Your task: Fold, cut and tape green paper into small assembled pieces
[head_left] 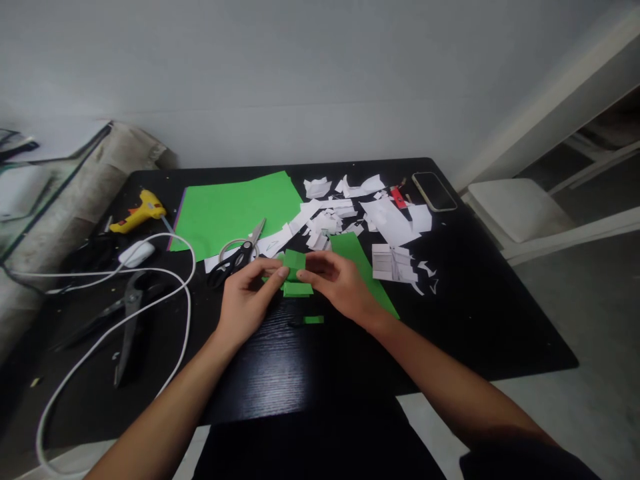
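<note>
Between my two hands is a small folded piece of green paper point(295, 261), held just above the black table. My left hand point(253, 293) pinches its left side with thumb and fingers. The thumb and fingers of my right hand point(340, 283) close on its right side. A green flap hangs at its lower edge. Below it on the table lies a small green strip point(313, 320). Black-handled scissors point(240, 257) rest just beyond my left hand, blades pointing away. A green paper piece point(357, 263) lies partly beneath my right hand.
Large green sheets point(230, 207) lie at the back left, beside a yellow glue gun point(143, 212). White paper scraps point(330, 220) cover the back middle. A phone point(434, 191) sits at the back right. A white cable point(187, 320) loops over large shears point(131, 313) at left.
</note>
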The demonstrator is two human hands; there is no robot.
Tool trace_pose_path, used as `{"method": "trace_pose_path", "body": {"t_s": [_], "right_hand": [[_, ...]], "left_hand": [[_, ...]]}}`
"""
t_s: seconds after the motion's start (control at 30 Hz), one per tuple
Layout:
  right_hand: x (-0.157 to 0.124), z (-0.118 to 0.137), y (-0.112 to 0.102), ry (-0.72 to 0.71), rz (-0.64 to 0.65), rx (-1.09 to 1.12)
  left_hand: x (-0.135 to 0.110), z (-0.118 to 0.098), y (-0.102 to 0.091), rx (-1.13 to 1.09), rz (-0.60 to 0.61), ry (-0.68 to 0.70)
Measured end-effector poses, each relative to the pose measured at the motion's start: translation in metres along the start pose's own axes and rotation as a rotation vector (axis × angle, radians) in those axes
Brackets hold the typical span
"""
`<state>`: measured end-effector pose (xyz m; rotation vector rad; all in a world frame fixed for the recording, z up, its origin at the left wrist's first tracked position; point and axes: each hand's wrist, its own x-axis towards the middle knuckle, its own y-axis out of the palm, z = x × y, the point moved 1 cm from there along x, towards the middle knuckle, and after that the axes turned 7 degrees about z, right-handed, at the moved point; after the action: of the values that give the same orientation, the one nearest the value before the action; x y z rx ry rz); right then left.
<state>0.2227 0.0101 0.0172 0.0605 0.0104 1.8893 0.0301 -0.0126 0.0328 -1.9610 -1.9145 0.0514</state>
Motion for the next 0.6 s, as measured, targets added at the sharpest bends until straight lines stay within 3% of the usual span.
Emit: {"method": "trace_pose_path", "body": {"t_s": [0.07, 0.3, 0.6], "right_hand": [[0.001, 0.0, 0.0, -0.006, 0.047, -0.005], [-0.005, 0.006, 0.003, -0.099, 0.035, 0.014], [-0.006, 0.015, 0.001, -0.069, 0.083, 0.008]], "left_hand": [[-0.001, 0.001, 0.001, -0.039, 0.023, -0.008], [0.0, -0.002, 0.002, -0.102, 0.084, 0.077], [0.0, -0.005, -0.001, -0.066, 0.123, 0.093]]}}
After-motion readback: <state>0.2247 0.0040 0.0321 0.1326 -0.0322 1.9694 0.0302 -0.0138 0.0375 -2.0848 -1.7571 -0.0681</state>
